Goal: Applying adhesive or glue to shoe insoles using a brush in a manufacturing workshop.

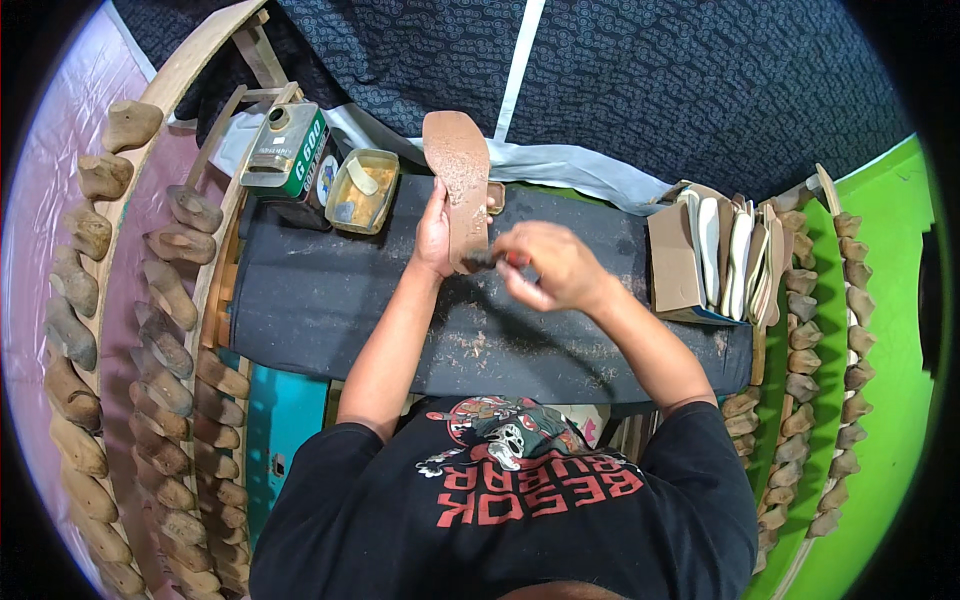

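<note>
My left hand grips a brown shoe sole above the table, its broad end pointing away from me and its narrow end toward me. The sole's surface looks wet or patchy in its middle. At the narrow end, my right hand is closed on a small brush. Its dark tip touches or nearly touches the sole, and a bit of red shows between my fingers. Most of the handle is hidden by the hand. Behind the sole, a small brownish container is partly covered.
A dark-covered table with scattered scraps lies beneath. At the back left stand a metal can and a tub holding a pale scraper. To the right, a cardboard box holds upright soles. Racks of wooden shoe lasts flank both sides.
</note>
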Demonstrator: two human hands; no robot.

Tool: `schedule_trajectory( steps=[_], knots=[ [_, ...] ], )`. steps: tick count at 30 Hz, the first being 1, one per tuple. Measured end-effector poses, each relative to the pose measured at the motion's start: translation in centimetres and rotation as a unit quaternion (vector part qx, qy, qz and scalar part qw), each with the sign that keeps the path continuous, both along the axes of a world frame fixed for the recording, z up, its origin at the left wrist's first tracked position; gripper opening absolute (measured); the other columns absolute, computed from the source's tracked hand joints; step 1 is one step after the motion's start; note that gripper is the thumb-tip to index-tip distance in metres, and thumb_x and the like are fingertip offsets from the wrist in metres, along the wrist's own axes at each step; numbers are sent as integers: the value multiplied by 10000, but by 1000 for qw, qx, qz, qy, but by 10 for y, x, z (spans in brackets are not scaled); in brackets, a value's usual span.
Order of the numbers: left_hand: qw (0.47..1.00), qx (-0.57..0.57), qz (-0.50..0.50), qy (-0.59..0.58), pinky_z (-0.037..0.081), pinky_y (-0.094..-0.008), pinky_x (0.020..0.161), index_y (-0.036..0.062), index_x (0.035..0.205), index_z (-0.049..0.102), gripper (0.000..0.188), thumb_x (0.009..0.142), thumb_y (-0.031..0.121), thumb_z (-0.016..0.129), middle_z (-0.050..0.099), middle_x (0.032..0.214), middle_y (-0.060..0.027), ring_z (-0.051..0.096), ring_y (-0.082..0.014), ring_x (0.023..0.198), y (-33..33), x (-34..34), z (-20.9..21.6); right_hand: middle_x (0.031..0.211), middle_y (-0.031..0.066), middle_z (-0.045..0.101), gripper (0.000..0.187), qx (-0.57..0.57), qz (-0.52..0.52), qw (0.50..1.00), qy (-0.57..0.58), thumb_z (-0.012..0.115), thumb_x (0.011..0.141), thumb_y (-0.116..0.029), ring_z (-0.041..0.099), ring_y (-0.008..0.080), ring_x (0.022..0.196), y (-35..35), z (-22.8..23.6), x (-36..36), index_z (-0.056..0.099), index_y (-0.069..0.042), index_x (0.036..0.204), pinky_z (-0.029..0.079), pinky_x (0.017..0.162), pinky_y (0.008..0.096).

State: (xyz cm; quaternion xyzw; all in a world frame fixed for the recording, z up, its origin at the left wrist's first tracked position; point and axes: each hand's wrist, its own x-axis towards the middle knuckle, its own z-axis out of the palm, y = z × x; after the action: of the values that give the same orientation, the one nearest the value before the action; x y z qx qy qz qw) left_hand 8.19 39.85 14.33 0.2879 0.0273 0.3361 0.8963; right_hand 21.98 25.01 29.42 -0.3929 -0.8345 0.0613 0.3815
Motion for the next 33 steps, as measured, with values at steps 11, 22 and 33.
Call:
schedule_trajectory(
  steps=[11,22,33],
  knots=[
    [994,-97,32,34,579,-339,808,96,1325,585,594,1089,568,313,713,1067,-94,700,-198,894,-21,12,22,782,99,578,264,94,-59,994,-21,710,776,30,598,280,665,12,3,2,616,-15,1018,499,628,388],
    [995,-94,-24,-22,480,-389,1079,107,1449,517,566,1100,512,333,622,1376,-69,615,-220,1227,-28,21,22,801,98,613,221,71,-165,983,22,694,803,20,624,276,686,19,13,14,632,0,1015,527,658,377],
    [999,-43,-15,-4,578,-369,887,92,1311,589,571,1097,533,295,712,1103,-106,707,-222,978,-23,20,19,760,84,634,213,73,-97,992,20,708,782,7,629,236,603,6,-5,-1,636,-5,982,532,585,343]
  ],
)
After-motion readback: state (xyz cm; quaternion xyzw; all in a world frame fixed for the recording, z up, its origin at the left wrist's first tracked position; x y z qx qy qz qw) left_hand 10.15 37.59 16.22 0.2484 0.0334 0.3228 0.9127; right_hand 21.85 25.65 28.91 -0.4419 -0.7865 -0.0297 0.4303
